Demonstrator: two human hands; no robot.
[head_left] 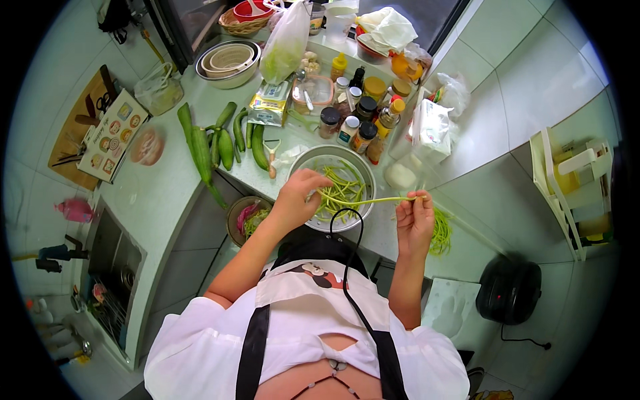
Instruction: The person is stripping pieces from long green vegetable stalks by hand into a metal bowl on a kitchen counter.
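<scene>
A long green bean stretches sideways between my two hands, over a round metal bowl. My left hand is closed at the bean's left end, above the bowl's left rim. Pinched between the fingers of my right hand is the bean's other end, to the right of the bowl. Inside the bowl lie many short green bean pieces. A bunch of long green beans rests on the counter beside my right hand, partly hidden by it.
Cucumbers, long green gourds and a peeler lie left of the bowl. Jars and bottles crowd the back. A scrap bin stands below the counter edge; a black cooker sits right. A black cable hangs in front.
</scene>
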